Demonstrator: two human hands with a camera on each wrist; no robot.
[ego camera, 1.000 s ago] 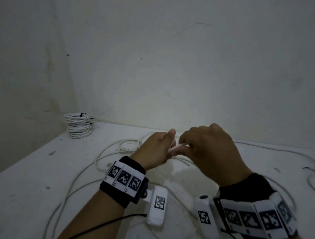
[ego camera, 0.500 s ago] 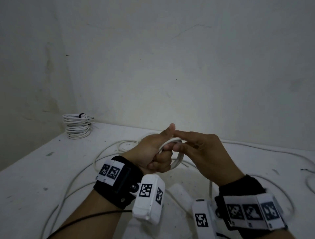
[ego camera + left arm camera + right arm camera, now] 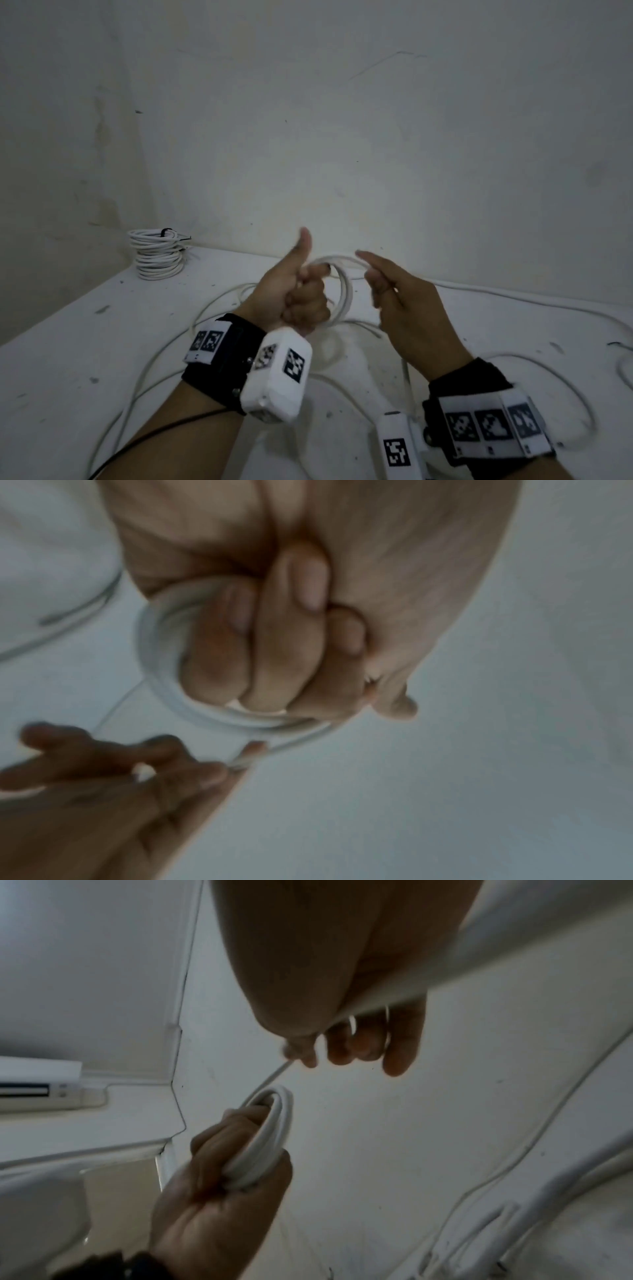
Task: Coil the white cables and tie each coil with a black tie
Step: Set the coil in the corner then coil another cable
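Note:
My left hand [image 3: 301, 294] grips a small coil of white cable [image 3: 344, 291] with its fingers curled through the loops and the thumb raised. In the left wrist view the coil [image 3: 161, 669] wraps around the curled fingers [image 3: 274, 653]. My right hand [image 3: 383, 284] pinches the running white cable [image 3: 274, 1074] a little to the right of the coil. The coil [image 3: 270, 1131] shows in the left hand's fist [image 3: 219, 1164] in the right wrist view. The loose rest of the cable [image 3: 513, 294] trails over the white table [image 3: 68, 359].
A stack of finished white coils [image 3: 157, 255] with a black tie [image 3: 166, 232] on top stands at the table's back left corner by the wall. Loose cable loops [image 3: 154, 359] lie across the table under both arms. A short black tie [image 3: 616, 343] lies at the right edge.
The hands have risen and drawn apart. The left hand turned thumb-up with a loop now formed on its fingers, and the right hand moved to the right along the cable.

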